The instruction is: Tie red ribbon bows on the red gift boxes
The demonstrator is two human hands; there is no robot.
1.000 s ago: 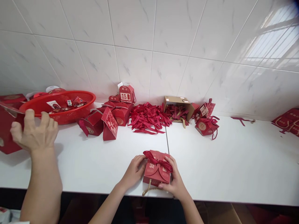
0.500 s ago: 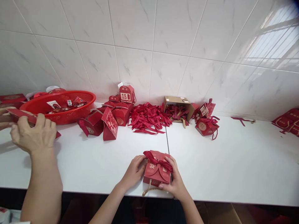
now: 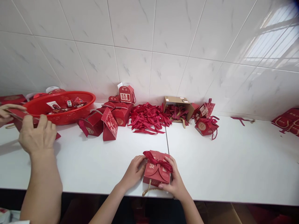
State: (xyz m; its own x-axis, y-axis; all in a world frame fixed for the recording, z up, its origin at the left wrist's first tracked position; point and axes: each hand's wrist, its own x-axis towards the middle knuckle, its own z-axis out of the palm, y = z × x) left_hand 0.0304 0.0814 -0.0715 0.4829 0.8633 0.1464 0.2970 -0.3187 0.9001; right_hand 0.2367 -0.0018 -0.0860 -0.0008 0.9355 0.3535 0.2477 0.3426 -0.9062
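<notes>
A square red gift box (image 3: 156, 177) with gold lettering stands near the front edge of the white table. Across its top lies a dark red ribbon (image 3: 156, 161) tied in a bow, and a twisted tan cord handle (image 3: 149, 188) hangs at its front. My left hand (image 3: 135, 170) grips the box's left side. On the right side my right hand (image 3: 173, 177) is wrapped round it, the thumb at the lower front corner. Between them the box sits flat, and its underside is hidden.
At the left a co-worker's hands (image 3: 37, 133) hold a red box beside a red plastic basket (image 3: 91, 104) of small packets. Along the wall stand several red gift boxes (image 3: 122, 113), a heap of ribbons (image 3: 149, 118) and an open cardboard box (image 3: 191, 110). Red bags (image 3: 287, 121) lie far right.
My hands and the bowed gift box have hardly moved. At the left, the co-worker's hands have shifted slightly on the red box they hold.
</notes>
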